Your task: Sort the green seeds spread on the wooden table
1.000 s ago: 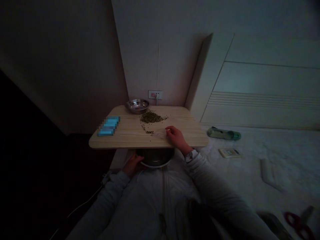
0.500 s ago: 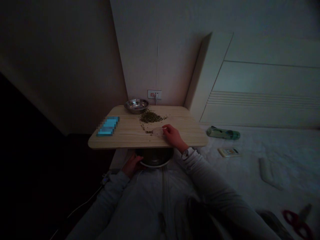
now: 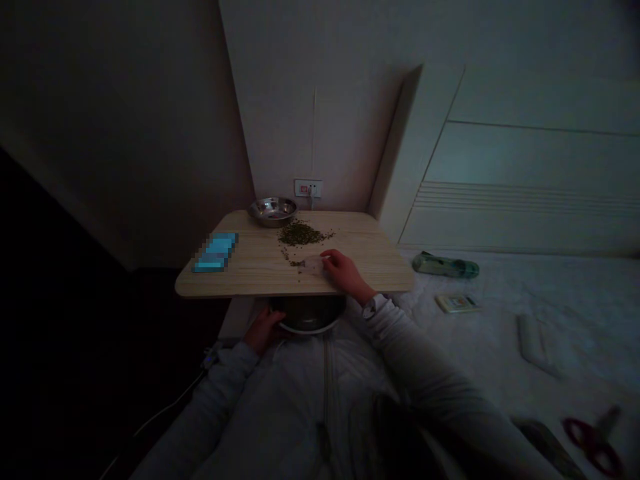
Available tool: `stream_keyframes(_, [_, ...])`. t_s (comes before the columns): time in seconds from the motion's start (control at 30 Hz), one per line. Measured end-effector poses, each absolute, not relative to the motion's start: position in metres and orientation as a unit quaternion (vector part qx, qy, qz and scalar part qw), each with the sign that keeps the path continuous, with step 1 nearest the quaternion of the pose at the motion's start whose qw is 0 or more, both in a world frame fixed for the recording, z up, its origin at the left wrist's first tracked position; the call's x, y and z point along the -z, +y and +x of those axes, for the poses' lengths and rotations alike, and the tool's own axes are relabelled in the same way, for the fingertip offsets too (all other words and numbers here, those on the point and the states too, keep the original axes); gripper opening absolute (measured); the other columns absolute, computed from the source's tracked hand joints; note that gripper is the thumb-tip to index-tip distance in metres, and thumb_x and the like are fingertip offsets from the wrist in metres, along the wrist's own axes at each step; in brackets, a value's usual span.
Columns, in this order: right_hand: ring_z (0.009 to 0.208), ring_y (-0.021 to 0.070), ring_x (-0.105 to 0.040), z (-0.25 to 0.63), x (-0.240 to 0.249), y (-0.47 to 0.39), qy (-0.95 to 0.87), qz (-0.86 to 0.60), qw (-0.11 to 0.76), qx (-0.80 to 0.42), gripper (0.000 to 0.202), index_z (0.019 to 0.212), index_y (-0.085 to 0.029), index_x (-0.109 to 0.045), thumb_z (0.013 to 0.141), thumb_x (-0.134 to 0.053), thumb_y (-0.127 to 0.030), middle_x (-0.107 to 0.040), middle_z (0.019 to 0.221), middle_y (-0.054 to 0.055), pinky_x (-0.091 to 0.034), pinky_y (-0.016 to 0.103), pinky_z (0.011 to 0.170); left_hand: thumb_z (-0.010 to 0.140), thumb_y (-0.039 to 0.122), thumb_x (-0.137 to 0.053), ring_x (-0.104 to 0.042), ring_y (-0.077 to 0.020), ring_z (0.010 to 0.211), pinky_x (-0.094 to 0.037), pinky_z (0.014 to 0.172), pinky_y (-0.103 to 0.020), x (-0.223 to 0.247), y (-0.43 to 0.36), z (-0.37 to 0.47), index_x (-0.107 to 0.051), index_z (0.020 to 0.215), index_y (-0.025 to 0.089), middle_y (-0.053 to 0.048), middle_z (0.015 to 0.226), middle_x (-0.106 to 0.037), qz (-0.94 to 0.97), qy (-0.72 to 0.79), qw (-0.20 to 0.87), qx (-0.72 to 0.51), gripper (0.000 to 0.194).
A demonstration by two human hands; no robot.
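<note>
A wooden board table (image 3: pixel 245 280) bears a pile of small dark green grains (image 3: pixel 301 233), with a thin trail of grains nearer its front. My right hand (image 3: pixel 343 270) grips a clear, see-through piece (image 3: pixel 313 265) that lies low over the board; its left edge meets the trail. Below the front edge, my left hand (image 3: pixel 266 328) holds the left rim of a large dark bowl (image 3: pixel 311 327) on my lap. The bowl's far part is hidden under the board.
A steel bowl (image 3: pixel 273 211) stands at the board's back left, and a blurred blue screen (image 3: pixel 216 253) lies at its left. On the white bed are a green bottle (image 3: pixel 446 265), a phone-like object (image 3: pixel 457 304) and red-handled scissors (image 3: pixel 590 443).
My right hand has shifted slightly left with the clear piece, which now reaches the grain trail. My left hand and the dark bowl have barely moved.
</note>
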State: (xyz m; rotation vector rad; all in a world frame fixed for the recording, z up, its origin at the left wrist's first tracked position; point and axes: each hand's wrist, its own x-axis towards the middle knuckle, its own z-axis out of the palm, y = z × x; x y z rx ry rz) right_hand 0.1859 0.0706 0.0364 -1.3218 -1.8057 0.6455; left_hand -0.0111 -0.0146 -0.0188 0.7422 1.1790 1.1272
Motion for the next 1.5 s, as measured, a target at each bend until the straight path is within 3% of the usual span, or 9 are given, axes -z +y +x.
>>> stream_keyframes(0.7, [0.063,0.0104,-0.051,0.1816,-0.0343,0.0679,-0.732,-0.49,0.395,-0.261,0.023,0.094,-0.018,-0.055,0.078,-0.042,-0.028,-0.058,0.066,-0.001,-0.038,0.023,0.062,0.06,0.016,-0.058,-0.061,-0.019,0.065,-0.048,0.046,-0.027,0.0114,-0.0188,-0.0094,-0.048,0.09,0.018,-0.003,0.079,-0.062,0.294,0.516,0.65,-0.474,0.032])
stream_keyframes(1.03, [0.063,0.0107,-0.05,0.1822,-0.0343,0.0686,-0.76,-0.487,0.343,-0.26,0.025,0.097,-0.019,-0.056,0.077,-0.045,-0.028,-0.059,0.071,0.0,-0.037,0.023,0.062,0.058,0.014,-0.058,-0.06,-0.0185,0.064,-0.048,0.046,-0.028,0.0132,-0.0169,-0.01,-0.05,0.09,0.016,-0.004,0.08,-0.061,0.286,0.528,0.645,-0.472,0.032])
stream_keyframes(1.5, [0.066,0.01,-0.051,0.1868,-0.032,0.0675,-0.759,-0.407,0.336,-0.381,0.023,0.09,-0.016,-0.059,0.073,-0.05,-0.029,-0.06,0.071,-0.001,-0.038,0.021,0.061,0.061,0.016,-0.057,-0.061,-0.0187,0.064,-0.048,0.046,-0.028,0.0116,-0.0185,-0.01,-0.05,0.09,0.018,-0.004,0.08,-0.062,0.306,0.519,0.645,-0.47,0.03])
